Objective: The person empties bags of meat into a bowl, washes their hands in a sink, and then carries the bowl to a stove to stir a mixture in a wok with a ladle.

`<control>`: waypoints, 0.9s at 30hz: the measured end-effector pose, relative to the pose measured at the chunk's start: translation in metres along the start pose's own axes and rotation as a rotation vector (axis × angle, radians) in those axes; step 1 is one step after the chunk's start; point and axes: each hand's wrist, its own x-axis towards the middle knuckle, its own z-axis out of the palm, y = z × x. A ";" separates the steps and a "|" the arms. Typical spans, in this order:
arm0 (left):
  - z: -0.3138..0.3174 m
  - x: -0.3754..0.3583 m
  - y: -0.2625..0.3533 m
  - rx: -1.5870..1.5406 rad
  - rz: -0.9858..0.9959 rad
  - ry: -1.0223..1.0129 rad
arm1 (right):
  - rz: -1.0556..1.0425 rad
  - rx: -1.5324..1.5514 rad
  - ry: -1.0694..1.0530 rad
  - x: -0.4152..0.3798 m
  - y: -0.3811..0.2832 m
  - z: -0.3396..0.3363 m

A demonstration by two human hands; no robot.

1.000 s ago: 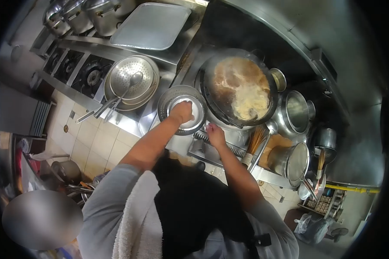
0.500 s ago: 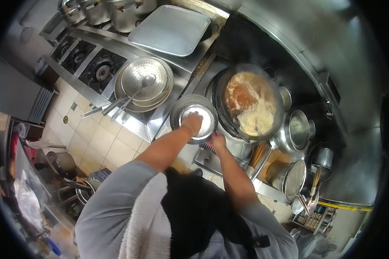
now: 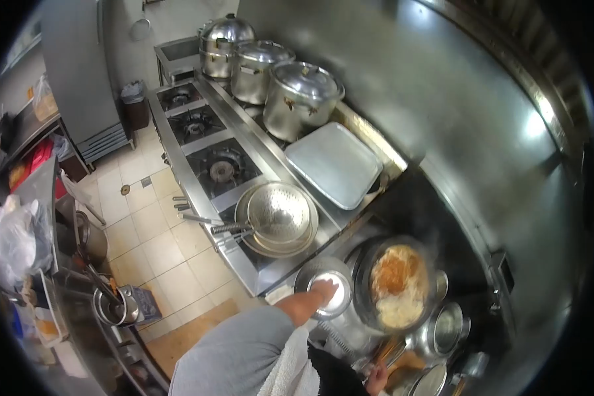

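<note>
My left hand (image 3: 323, 292) reaches down into a round metal bowl (image 3: 344, 305) with white contents; its fingertips are hidden there. The bowl sits in a wider grey metal colander (image 3: 303, 278). Just to the right stands a large dark wok (image 3: 362, 267), holding orange-brown liquid with pale foam and a pale mass at its near side. Low in the view, my right hand (image 3: 377, 378) looks closed beside the bundle of thin brown sticks (image 3: 384, 353) and the end of a long metal handle (image 3: 396, 358). What it grips I cannot tell.
Left of the bowl, a perforated strainer (image 3: 280, 210) rests in stacked wide pans. Beyond are a metal tray (image 3: 336, 165), gas burners (image 3: 223, 168) and lidded stockpots (image 3: 303, 99). Metal pots (image 3: 447, 328) stand right of the wok. A pot with utensils (image 3: 115, 307) is at far left.
The view has swung, showing more of the stove and stockpots. My right hand has left the bowl's near rim and moved right, toward the sticks and handle. My left hand stays at the bowl.
</note>
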 end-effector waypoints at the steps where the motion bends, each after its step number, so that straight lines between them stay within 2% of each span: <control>1: 0.006 0.003 -0.003 -0.007 0.016 0.016 | 0.021 -0.146 0.060 -0.010 -0.016 -0.005; 6: 0.008 0.007 -0.006 0.040 0.042 -0.011 | 0.156 -0.411 0.135 -0.035 -0.068 -0.006; 10: 0.008 0.005 -0.005 0.006 0.020 0.070 | 0.141 -0.498 0.179 -0.043 -0.078 -0.013; 14: 0.019 0.020 -0.007 0.029 -0.048 -0.044 | 0.104 -0.564 0.256 -0.072 -0.077 -0.039; 15: 0.027 0.028 -0.011 0.020 -0.045 -0.032 | 0.060 -0.590 0.273 -0.077 -0.073 -0.049; 17: 0.008 0.021 -0.007 -0.006 -0.063 -0.141 | -0.102 -0.664 0.319 -0.087 -0.039 -0.070; 18: 0.031 0.039 -0.016 -0.033 -0.066 -0.128 | -0.196 -0.733 0.362 -0.099 -0.024 -0.078; 19: 0.059 0.053 -0.029 -0.098 -0.031 -0.033 | 0.021 -0.671 0.302 -0.119 -0.045 -0.081; 20: 0.053 0.050 -0.028 -0.108 -0.023 -0.059 | 0.235 -0.597 0.250 -0.112 -0.096 -0.068; 21: 0.043 0.044 -0.023 -0.113 -0.021 -0.041 | 0.126 -0.516 0.334 -0.118 -0.099 -0.062; 22: 0.035 0.041 -0.018 -0.056 -0.041 -0.051 | 0.192 -0.554 0.324 -0.124 -0.123 -0.058; 24: 0.011 0.029 -0.010 -0.004 0.015 -0.021 | 0.162 -0.446 0.398 -0.137 -0.103 -0.062; 25: 0.009 0.027 -0.011 -0.074 0.008 0.046 | 0.201 -0.452 0.416 -0.144 -0.101 -0.063; 27: 0.004 0.028 -0.016 -0.061 0.066 0.031 | 0.248 -0.449 0.466 -0.159 -0.094 -0.066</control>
